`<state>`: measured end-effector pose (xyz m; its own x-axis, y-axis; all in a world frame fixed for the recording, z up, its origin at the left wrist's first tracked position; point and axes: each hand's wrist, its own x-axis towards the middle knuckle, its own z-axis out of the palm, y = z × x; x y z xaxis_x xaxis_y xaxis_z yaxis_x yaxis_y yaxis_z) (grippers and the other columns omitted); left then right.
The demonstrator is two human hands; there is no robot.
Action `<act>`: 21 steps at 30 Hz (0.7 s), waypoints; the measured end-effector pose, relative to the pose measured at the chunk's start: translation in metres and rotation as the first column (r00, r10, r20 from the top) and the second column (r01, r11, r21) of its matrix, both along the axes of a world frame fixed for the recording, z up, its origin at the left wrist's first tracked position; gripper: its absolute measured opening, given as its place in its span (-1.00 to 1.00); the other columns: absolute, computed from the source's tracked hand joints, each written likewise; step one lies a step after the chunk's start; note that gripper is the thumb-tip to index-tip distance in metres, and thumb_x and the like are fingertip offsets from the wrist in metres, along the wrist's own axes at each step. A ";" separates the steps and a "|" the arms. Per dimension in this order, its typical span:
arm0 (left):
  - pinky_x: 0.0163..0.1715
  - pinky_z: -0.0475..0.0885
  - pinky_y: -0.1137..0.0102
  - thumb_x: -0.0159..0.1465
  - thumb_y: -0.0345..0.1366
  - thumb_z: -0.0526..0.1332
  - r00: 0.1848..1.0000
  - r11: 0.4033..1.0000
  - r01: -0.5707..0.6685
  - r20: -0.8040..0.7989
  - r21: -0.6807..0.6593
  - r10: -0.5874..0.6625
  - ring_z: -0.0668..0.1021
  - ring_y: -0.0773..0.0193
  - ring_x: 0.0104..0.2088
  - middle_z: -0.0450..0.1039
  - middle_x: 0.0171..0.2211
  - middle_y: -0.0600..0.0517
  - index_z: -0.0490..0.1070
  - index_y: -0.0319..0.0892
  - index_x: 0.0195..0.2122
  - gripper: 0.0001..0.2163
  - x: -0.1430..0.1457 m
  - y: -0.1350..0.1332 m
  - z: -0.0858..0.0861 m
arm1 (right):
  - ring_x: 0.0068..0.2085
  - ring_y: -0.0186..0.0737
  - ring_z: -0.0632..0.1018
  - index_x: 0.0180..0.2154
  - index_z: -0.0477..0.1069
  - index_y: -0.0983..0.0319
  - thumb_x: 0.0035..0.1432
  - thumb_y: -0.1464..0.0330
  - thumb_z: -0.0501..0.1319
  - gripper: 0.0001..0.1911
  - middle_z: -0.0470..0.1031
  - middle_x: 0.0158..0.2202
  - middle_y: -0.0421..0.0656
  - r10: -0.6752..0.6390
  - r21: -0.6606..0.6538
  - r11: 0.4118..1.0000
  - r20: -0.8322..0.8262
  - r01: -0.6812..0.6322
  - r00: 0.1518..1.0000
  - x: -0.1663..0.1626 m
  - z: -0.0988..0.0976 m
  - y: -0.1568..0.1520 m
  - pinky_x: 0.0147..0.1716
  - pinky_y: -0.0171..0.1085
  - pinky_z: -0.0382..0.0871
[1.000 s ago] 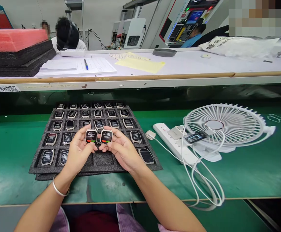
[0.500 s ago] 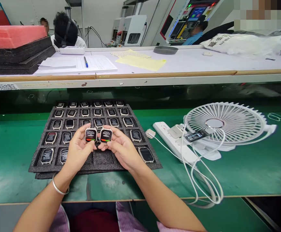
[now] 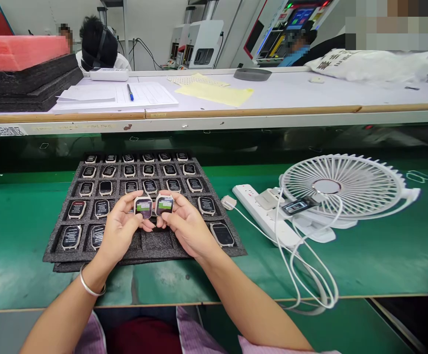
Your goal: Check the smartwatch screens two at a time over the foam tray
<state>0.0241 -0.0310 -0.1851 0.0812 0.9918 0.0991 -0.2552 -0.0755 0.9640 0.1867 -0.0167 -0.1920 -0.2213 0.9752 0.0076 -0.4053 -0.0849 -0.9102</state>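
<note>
Two smartwatch bodies without straps are held side by side above a dark foam tray (image 3: 195, 248). My left hand (image 3: 120, 226) is closed on the left smartwatch (image 3: 143, 208), its thumb at the lower edge. My right hand (image 3: 187, 223) grips the right smartwatch (image 3: 164, 205), thumb across the lower part of the screen. Both screens are lit with green and white patches. Beneath them, rows of similar smartwatches (image 3: 71, 237) lie face up in the tray's square compartments, many showing white text. My hands and forearms hide part of the tray's middle.
To the right lie a white power strip (image 3: 248, 196), a white fan (image 3: 376, 187) and looped cables (image 3: 333, 280). A raised shelf (image 3: 291, 93) runs behind, bearing papers (image 3: 147, 96), a pen (image 3: 130, 92) and stacked foam (image 3: 22, 54). Several people are beyond it.
Both smartwatch screens have switched from white text with red and green bars to green and white patches. Both hands have shifted slightly right, and the thumbs have moved on the screens.
</note>
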 end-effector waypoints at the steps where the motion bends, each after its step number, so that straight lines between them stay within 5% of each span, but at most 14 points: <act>1: -0.41 0.58 0.35 0.20 -0.32 0.25 1.000 1.000 0.003 0.002 -0.009 -0.003 0.62 0.32 -0.47 0.54 -0.10 -0.07 0.34 -0.17 0.07 -0.61 0.000 0.000 0.000 | -0.46 -0.33 0.48 -0.05 0.39 0.15 0.01 0.43 0.33 -0.59 0.45 -0.38 -0.28 -0.006 -0.004 1.000 0.008 0.006 1.000 0.000 0.000 0.000 -0.43 -0.28 0.34; 9: -0.49 0.58 0.37 0.21 -0.27 0.27 1.000 1.000 -0.012 0.006 -0.026 0.012 0.61 0.33 -0.53 0.55 -0.20 -0.02 0.38 -0.17 0.02 -0.66 0.001 0.000 0.000 | -0.53 -0.40 0.40 -0.12 0.38 0.16 0.04 0.29 0.38 -0.64 0.47 -0.37 -0.27 -0.007 -0.017 1.000 0.020 0.008 1.000 -0.002 0.000 0.001 -0.50 -0.31 0.27; 21: -0.44 0.58 0.35 0.19 -0.31 0.23 1.000 1.000 0.010 0.018 -0.021 -0.010 0.63 0.31 -0.50 0.56 -0.12 -0.06 0.37 -0.17 0.04 -0.64 0.000 0.000 0.000 | -0.50 -0.37 0.40 -0.10 0.38 0.15 -0.01 0.40 0.36 -0.61 0.45 -0.36 -0.27 -0.008 0.017 1.000 0.031 0.008 0.999 -0.001 0.002 0.000 -0.47 -0.30 0.32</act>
<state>0.0238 -0.0310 -0.1852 0.0894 0.9928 0.0797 -0.2727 -0.0526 0.9606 0.1855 -0.0167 -0.1904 -0.2138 0.9767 0.0172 -0.3774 -0.0664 -0.9237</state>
